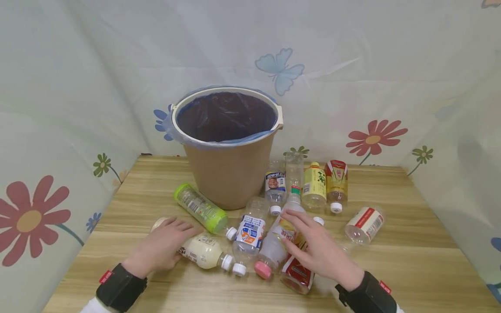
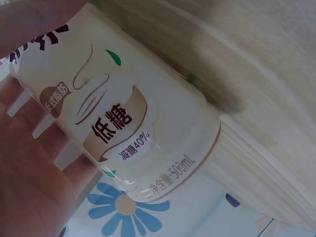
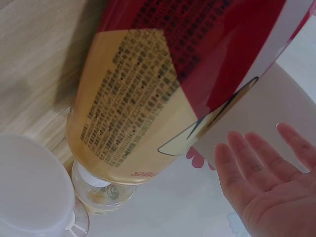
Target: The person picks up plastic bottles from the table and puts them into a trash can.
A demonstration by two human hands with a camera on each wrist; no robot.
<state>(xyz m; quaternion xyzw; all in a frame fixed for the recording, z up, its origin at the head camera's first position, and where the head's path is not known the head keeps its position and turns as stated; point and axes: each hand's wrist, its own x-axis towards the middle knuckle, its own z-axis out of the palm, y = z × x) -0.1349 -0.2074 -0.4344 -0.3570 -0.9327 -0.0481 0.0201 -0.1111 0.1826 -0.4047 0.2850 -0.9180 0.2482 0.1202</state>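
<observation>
A cream-coloured drink bottle (image 1: 203, 251) with a white cap lies on its side at the left front. My left hand (image 1: 166, 243) grips it across the body, thumb on one side and fingers on the other in the left wrist view, where the cream bottle (image 2: 133, 113) shows its label. My right hand (image 1: 313, 245) hovers with fingers extended over a frosted bottle (image 1: 274, 245) with a pink cap and a red-and-gold bottle (image 1: 298, 274), holding neither. The red-and-gold bottle (image 3: 148, 89) fills much of the right wrist view, beside the outstretched fingers (image 3: 256, 158).
A brown bucket (image 1: 231, 174) lined with a bluish bag stands at the back. Around it lie a green bottle (image 1: 201, 208), a blue-and-white labelled bottle (image 1: 249, 232), a yellow-labelled bottle (image 1: 314, 187) and several others. A red-and-white labelled container (image 1: 364, 226) lies at the right.
</observation>
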